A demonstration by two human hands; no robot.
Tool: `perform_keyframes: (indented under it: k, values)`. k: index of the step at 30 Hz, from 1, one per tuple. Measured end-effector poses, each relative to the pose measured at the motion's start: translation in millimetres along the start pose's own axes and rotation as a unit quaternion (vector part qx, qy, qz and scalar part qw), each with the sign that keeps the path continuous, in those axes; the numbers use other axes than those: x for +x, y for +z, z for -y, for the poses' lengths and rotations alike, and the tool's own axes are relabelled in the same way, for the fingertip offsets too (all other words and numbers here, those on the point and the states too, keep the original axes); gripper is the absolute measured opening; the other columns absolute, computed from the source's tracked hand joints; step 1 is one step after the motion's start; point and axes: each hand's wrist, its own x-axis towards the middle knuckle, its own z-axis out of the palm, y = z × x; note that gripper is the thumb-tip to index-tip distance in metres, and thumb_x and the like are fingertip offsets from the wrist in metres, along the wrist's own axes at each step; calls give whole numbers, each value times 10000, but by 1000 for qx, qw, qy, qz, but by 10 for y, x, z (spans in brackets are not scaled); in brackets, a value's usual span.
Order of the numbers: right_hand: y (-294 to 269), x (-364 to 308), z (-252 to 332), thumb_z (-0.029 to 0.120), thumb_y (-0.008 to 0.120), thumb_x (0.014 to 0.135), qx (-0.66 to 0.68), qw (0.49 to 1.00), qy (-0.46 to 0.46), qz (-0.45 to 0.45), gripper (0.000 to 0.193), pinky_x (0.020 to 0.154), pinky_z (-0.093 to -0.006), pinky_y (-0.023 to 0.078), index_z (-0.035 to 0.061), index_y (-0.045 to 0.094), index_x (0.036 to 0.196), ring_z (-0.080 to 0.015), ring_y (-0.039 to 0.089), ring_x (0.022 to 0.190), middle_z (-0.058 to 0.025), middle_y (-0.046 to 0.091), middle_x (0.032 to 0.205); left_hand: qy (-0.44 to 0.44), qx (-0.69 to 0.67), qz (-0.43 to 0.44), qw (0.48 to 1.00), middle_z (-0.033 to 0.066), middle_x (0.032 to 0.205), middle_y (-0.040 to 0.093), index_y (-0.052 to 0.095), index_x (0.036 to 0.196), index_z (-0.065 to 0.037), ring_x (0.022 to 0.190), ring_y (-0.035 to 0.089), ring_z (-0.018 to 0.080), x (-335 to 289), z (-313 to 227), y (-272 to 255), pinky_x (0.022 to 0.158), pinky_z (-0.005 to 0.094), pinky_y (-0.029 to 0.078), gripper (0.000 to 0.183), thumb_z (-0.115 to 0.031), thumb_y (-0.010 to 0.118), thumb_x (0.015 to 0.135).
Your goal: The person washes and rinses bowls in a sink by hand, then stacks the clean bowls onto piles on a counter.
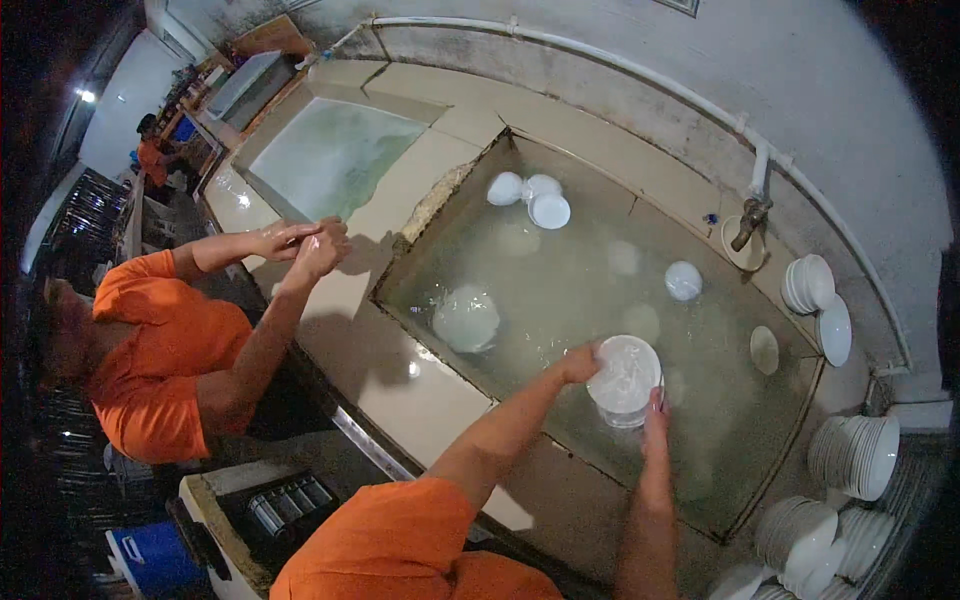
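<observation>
A round white bowl [624, 372] with water in it is held between my two hands, over the murky water of the tiled basin [570, 290]. My left hand [578, 364] grips its left rim, fingers closed. On its lower right side is my right hand [656, 412], its fingers partly hidden and closed against the bowl. Just below it, something white and round shows at the water surface, perhaps a second bowl. Small white bowls [549, 210] float together near the far left corner, and another white bowl [684, 281] floats right of centre. Pale submerged dishes [467, 318] show through the water.
A co-worker in an orange shirt [165, 350] stands at left, hands together beside a second, foamy basin [340, 150]. A tap [750, 225] juts from the wall pipe. White bowls [808, 284] and stacked plates [855, 456] line the right ledge. A blue cooler [155, 560] sits lower left.
</observation>
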Motion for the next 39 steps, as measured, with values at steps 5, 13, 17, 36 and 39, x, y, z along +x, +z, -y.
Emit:
perform_keyframes:
  k: [5,13,17,36,39]
  values:
    - [-216,500,-544,459,556,896,113,992,22,47,655,993,-414,386,37,395,1369,-262,416,1253,-138,380,1413,38,-132,-9,990,181,1144,620,529,1225,-12,1054,595,306,150,84,-78,931,402,450,456,-100,564,779]
    - [13,360,-589,204,573,864,6,999,1,-45,549,882,-458,447,101,383,1369,-281,488,1149,-132,434,1343,-12,-163,-304,939,217,1089,621,470,1284,-85,1020,600,349,-58,104,-376,858,427,471,466,-88,515,820]
    - [-357,482,-699,215,646,813,25,996,60,-65,769,843,-569,414,162,211,1445,-318,471,1141,-140,438,1322,-81,-72,-333,937,222,936,641,436,1320,-108,848,613,421,-37,-136,-454,730,486,475,442,-109,466,878]
    - [-383,634,-1222,324,585,844,-146,988,43,24,482,750,-388,483,6,554,1204,-245,593,890,-108,626,1047,54,107,174,977,212,1270,534,514,1294,-99,1170,515,306,51,-246,107,1024,402,368,647,-573,508,854]
    - [310,228,-1089,291,576,820,-16,983,88,162,427,632,-390,494,24,572,1153,-261,595,869,-122,622,999,-79,169,173,967,193,1224,568,573,1222,-68,1116,543,296,-117,706,-1,997,398,389,635,-519,630,779]
